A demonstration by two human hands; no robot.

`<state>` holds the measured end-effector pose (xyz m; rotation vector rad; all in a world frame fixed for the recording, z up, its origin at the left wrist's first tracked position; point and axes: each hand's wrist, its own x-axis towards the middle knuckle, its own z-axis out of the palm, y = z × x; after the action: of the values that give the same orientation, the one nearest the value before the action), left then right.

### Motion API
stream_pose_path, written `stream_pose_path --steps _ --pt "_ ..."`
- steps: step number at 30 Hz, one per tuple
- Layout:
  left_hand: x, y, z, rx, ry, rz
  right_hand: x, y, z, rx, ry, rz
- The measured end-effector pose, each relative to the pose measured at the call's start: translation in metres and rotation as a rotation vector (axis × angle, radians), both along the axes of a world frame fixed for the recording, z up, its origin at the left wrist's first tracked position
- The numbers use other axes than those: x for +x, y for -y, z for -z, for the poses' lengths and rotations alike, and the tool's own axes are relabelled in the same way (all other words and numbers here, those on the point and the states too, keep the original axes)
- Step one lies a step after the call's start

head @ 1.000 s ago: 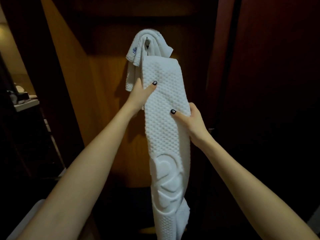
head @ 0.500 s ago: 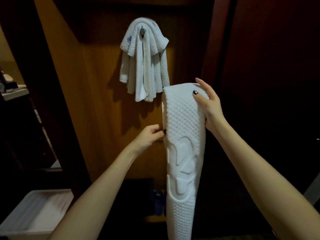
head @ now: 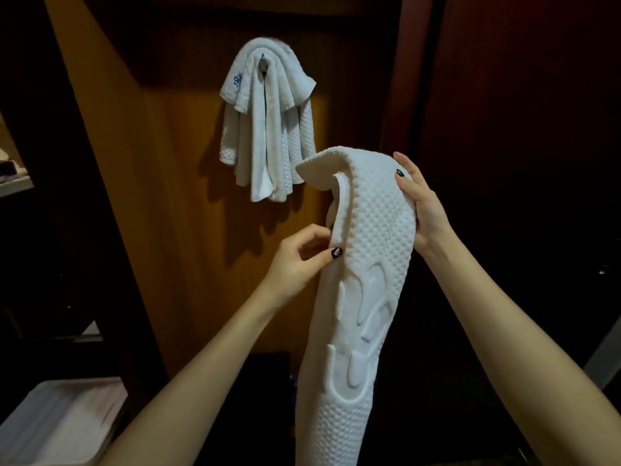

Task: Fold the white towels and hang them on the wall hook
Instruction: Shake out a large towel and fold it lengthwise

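Head view is showing the folded towel (head: 364,264) at centre frame, your left hand (head: 300,262) pinching its left edge and your right hand (head: 421,205) gripping its right side. You are risking the fold slipping open under that slight pinch, and crowding the wall hook (head: 263,57), upper centre, could be knocking the hung towels (head: 268,129) loose.

Dim, wood-lined dressing nook, apparently in a hotel or a home; at 12 o'clock a wood-panelled wall (head: 161,203) carries a metal hook (head: 263,57) draped with white towels (head: 268,136), one with a blue monogram (head: 238,81); dark red door (head: 510,95) at 2 o'clock; white tray (head: 60,422) at 8 o'clock.
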<state>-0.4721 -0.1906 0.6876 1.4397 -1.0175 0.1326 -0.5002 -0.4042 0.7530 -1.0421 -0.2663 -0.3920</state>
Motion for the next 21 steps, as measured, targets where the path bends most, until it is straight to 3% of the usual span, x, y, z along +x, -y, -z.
stream_pose_path --steps 6,11,14,19,21 --pt "0.007 0.002 -0.01 0.212 -0.12 0.005 0.0 0.0 -0.008 -0.03 0.02 -0.046" --pt "0.006 0.002 -0.006 0.002 -0.239 0.042 -0.001 0.003 -0.007 -0.04 -0.007 0.013" --pt "0.005 0.009 -0.007 -0.054 -0.112 -0.084 -0.002 0.006 -0.011 -0.101 -0.007 0.073" --pt "0.006 0.015 0.002 -0.057 0.28 -0.422 -0.002 0.002 -0.008 -0.235 -0.032 0.295" --pt "0.006 0.018 0.009 -0.121 0.329 -0.51 0.0 -0.002 -0.005 -0.236 -0.02 0.334"
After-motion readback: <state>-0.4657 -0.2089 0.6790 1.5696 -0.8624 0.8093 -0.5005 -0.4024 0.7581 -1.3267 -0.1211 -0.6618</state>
